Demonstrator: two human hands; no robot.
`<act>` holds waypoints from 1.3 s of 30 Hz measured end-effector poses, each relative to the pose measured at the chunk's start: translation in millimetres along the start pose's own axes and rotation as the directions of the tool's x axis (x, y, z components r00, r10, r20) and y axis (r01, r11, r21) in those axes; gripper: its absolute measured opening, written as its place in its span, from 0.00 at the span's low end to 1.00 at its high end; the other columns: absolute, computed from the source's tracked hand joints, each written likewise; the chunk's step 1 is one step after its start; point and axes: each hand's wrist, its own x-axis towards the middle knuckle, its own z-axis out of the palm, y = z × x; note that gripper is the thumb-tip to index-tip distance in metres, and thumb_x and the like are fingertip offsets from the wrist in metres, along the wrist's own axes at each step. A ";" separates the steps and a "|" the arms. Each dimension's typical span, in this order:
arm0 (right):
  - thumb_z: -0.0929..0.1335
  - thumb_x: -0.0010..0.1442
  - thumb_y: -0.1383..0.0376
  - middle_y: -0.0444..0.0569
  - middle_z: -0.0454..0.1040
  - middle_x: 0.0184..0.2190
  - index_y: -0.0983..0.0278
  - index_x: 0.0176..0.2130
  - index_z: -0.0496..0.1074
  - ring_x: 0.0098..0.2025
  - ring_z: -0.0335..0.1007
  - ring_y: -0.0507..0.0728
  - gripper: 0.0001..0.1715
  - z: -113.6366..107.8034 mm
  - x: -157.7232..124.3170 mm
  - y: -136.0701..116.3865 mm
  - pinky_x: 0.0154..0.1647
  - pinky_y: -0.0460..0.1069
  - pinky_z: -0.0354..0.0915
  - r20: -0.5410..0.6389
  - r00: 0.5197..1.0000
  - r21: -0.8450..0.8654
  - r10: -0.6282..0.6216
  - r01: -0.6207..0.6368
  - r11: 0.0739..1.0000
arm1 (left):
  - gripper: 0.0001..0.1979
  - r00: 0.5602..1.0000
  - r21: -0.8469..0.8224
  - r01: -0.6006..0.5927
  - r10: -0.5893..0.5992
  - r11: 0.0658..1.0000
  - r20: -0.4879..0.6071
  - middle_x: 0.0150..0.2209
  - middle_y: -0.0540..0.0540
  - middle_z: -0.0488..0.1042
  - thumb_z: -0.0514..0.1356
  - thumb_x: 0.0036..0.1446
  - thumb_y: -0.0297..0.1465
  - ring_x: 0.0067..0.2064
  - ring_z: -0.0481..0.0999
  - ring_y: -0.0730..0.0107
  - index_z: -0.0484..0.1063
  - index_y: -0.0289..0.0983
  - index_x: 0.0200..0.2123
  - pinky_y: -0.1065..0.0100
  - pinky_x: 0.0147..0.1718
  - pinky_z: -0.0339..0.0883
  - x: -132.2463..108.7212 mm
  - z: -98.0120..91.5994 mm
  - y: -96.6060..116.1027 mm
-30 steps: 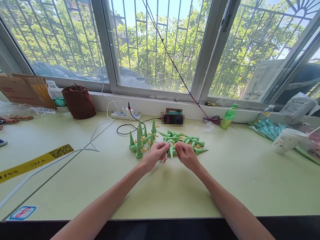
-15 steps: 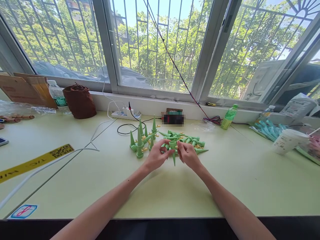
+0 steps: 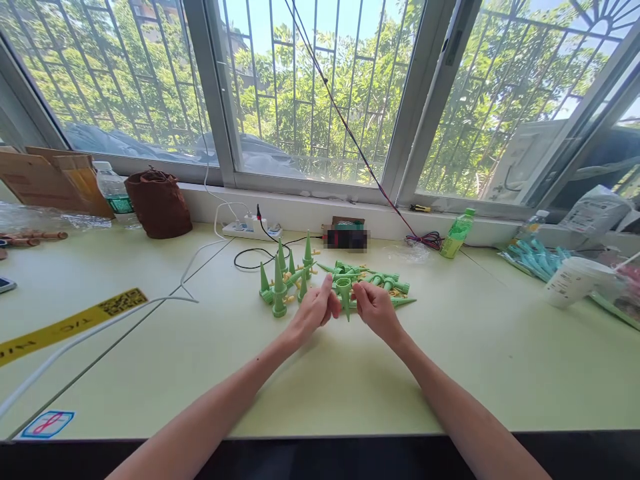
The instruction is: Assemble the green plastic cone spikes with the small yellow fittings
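Head view, clock directions taken from the green spike (image 3: pixel 345 292), which is between the two hands, open mouth up and point down, over the near edge of the heap of green spikes (image 3: pixel 389 279). The right hand (image 3: pixel 375 305), at three o'clock, is closed, thumb and bent forefinger apparently pinching the piece at its side; what lies under the fingertips is hidden. The left hand (image 3: pixel 316 308), at nine o'clock, has its thumb raised and its fingers curled; whether it touches the piece cannot be told. If the right hand alone bears the spike, a turning push on its wide mouth could swivel it out of the pinch. A slip would probably drop it among its look-alikes in the heap, from twelve to three o'clock, where the yellow valves (image 3: pixel 400 287) could snag it. The standing spikes (image 3: pixel 279 288), between nine and eleven o'clock, rise on narrow bases close to the left hand; an outward sweep of the knuckles could topple several. Beyond them, at ten o'clock, the black cable (image 3: pixel 240 261) lies in a loose loop on the table (image 3: pixel 350 387) and could catch a rolling piece.
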 end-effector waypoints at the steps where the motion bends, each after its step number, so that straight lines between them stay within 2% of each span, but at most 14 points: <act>1: 0.59 0.66 0.49 0.38 0.56 0.13 0.63 0.26 0.64 0.17 0.51 0.49 0.25 0.4 -0.7 0.2 0.21 0.46 0.49 0.024 1.000 -0.013 -0.013 0.013 1.000 | 0.39 0.996 -0.019 0.071 -0.070 0.997 0.048 0.17 0.46 0.66 0.40 0.58 0.59 0.14 0.56 0.80 0.67 0.32 0.17 0.73 0.15 0.42 0.1 -1.3 -0.1; 3: 0.60 0.67 0.50 0.39 0.57 0.14 0.63 0.26 0.64 0.18 0.51 0.49 0.25 1.2 -1.7 0.4 0.21 0.46 0.49 0.061 0.998 -0.028 -0.032 0.033 0.999 | 0.41 0.976 -0.054 0.182 -0.174 0.982 0.134 0.17 0.43 0.68 0.38 0.57 0.60 0.15 0.56 0.79 0.69 0.31 0.17 0.72 0.15 0.40 0.2 -3.4 -1.5; 5: 0.59 0.67 0.51 0.39 0.57 0.15 0.63 0.26 0.63 0.18 0.52 0.49 0.25 1.5 -1.7 0.9 0.21 0.46 0.50 0.072 0.997 -0.029 -0.036 0.038 0.999 | 0.42 0.957 -0.092 0.237 -0.216 0.967 0.192 0.19 0.42 0.71 0.39 0.56 0.61 0.15 0.57 0.78 0.71 0.31 0.19 0.72 0.15 0.39 0.3 -4.8 -3.8; 12: 0.58 0.67 0.49 0.38 0.57 0.16 0.62 0.26 0.59 0.18 0.52 0.49 0.24 0.5 0.5 5.0 0.20 0.45 0.49 0.047 0.999 0.005 -0.022 0.021 1.000 | 0.39 0.915 -0.223 0.253 -0.157 0.941 0.372 0.30 0.40 0.75 0.44 0.56 0.60 0.20 0.61 0.77 0.76 0.30 0.28 0.72 0.17 0.47 -1.4 -7.6 -7.2; 15: 0.58 0.67 0.49 0.38 0.57 0.15 0.61 0.26 0.58 0.18 0.51 0.49 0.24 -0.2 0.7 5.4 0.20 0.45 0.49 0.054 0.998 0.007 -0.019 0.018 1.000 | 0.38 0.904 -0.258 0.254 -0.134 0.932 0.407 0.33 0.39 0.75 0.44 0.57 0.58 0.21 0.63 0.77 0.76 0.30 0.31 0.72 0.18 0.50 -1.1 -8.4 -8.2; 22: 0.57 0.68 0.49 0.38 0.57 0.16 0.61 0.25 0.55 0.18 0.51 0.48 0.25 -1.4 0.4 3.6 0.20 0.45 0.48 0.052 0.998 -0.002 -0.034 0.034 0.999 | 0.34 0.924 -0.293 0.195 -0.074 0.936 0.376 0.38 0.37 0.75 0.47 0.59 0.56 0.23 0.64 0.77 0.75 0.30 0.34 0.73 0.17 0.52 -0.7 -7.7 -6.7; 26: 0.57 0.68 0.49 0.38 0.56 0.15 0.61 0.24 0.54 0.18 0.51 0.49 0.26 -2.2 0.9 1.0 0.19 0.45 0.49 0.059 0.998 0.017 -0.029 0.028 0.999 | 0.28 0.949 -0.257 0.085 0.001 0.963 0.315 0.29 0.42 0.73 0.52 0.58 0.53 0.22 0.64 0.76 0.72 0.32 0.33 0.74 0.17 0.53 -2.9 -6.6 -3.0; 31: 0.57 0.68 0.50 0.39 0.56 0.16 0.61 0.23 0.54 0.19 0.51 0.49 0.26 -3.4 2.0 -2.1 0.20 0.46 0.48 0.033 0.999 -0.035 -0.039 0.041 0.999 | 0.20 0.969 -0.113 -0.094 0.117 0.989 0.216 0.18 0.52 0.65 0.58 0.57 0.48 0.19 0.63 0.77 0.67 0.35 0.31 0.74 0.18 0.53 -4.4 -7.5 -2.1; 35: 0.56 0.67 0.49 0.40 0.56 0.16 0.61 0.22 0.55 0.19 0.50 0.50 0.27 -3.7 2.5 -3.1 0.21 0.47 0.48 0.013 0.999 -0.063 -0.040 0.041 0.997 | 0.18 0.965 -0.039 -0.167 0.172 0.985 0.199 0.18 0.54 0.64 0.62 0.54 0.45 0.19 0.62 0.78 0.69 0.35 0.37 0.74 0.17 0.53 -6.1 -7.1 -0.4; 39: 0.57 0.67 0.48 0.40 0.55 0.15 0.61 0.23 0.57 0.19 0.49 0.50 0.27 -3.8 2.9 -3.2 0.21 0.47 0.47 0.000 1.000 -0.082 -0.015 0.015 0.997 | 0.22 0.961 0.040 -0.221 0.210 0.974 0.181 0.20 0.54 0.65 0.62 0.54 0.43 0.18 0.63 0.78 0.70 0.35 0.48 0.74 0.16 0.54 -6.5 -5.1 -0.9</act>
